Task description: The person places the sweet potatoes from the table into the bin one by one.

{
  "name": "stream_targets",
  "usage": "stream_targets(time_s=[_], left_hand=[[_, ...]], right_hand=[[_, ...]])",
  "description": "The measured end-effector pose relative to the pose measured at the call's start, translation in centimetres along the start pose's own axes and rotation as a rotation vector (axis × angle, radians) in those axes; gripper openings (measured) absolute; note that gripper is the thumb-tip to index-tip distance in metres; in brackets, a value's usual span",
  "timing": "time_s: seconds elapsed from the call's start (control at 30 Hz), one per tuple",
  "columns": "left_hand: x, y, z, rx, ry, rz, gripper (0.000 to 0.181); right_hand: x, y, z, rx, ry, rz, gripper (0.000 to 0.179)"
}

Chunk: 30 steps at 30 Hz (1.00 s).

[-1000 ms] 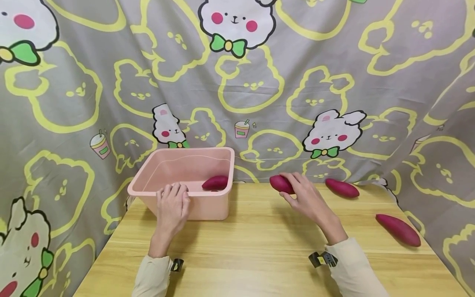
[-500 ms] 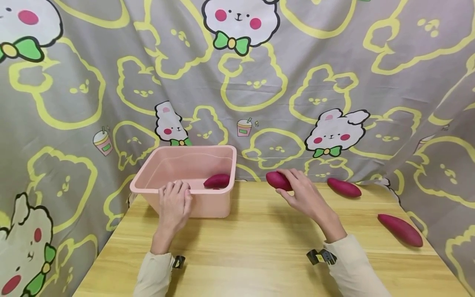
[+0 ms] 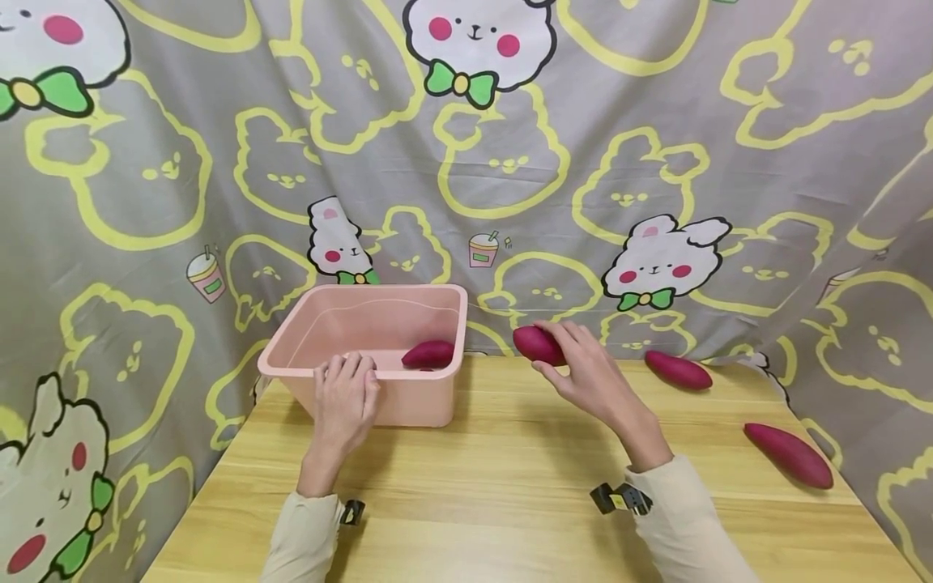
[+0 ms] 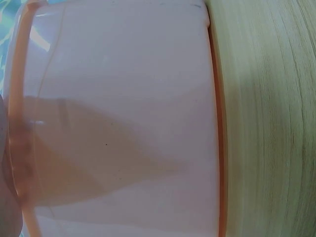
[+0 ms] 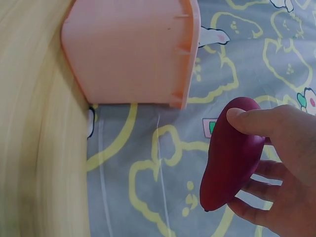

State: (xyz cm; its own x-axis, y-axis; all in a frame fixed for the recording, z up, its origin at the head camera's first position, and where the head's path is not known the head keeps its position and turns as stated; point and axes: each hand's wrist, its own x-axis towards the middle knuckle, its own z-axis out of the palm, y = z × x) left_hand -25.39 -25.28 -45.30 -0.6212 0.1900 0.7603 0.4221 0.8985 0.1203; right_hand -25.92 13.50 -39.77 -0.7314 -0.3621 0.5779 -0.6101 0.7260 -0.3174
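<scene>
Sweet potato [image 5: 228, 163], held clear of the table [image 3: 474, 518] between thumb and fingers of the right hand [image 3: 599, 387], looks firm, smooth and fairly light, best taken round its thick middle; the left hand [image 3: 342, 409] grips the tub [image 3: 419, 398] by its rim.

No readable words, numbers or brand names. Marks resembling labels are these. On the patterned curtain [image 3: 408, 182], above and left of the right fingers [image 3: 573, 336], a printed drink cup [image 3: 484, 249] bears a small green label [image 3: 480, 259]; tiny marks [image 3: 508, 242] beside it are too small to make out. A second printed cup [image 3: 206, 277], above and left of the left fingers [image 3: 341, 369], carries a green label too, with no lettering that can be read. Below the right fingers, at the wrist, a black device [image 3: 621, 499] has a yellow patch [image 3: 618, 502], its markings too small to read.
</scene>
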Motion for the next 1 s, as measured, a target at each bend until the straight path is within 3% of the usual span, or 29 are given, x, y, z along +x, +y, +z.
stream_targets(time_s=[1.0], left_hand=[[0.1, 0.1, 0.0, -0.003, 0.01, 0.006, 0.034]], right_hand=[[3.4, -2.9, -0.2, 0.034, -0.011, -0.061, 0.056]])
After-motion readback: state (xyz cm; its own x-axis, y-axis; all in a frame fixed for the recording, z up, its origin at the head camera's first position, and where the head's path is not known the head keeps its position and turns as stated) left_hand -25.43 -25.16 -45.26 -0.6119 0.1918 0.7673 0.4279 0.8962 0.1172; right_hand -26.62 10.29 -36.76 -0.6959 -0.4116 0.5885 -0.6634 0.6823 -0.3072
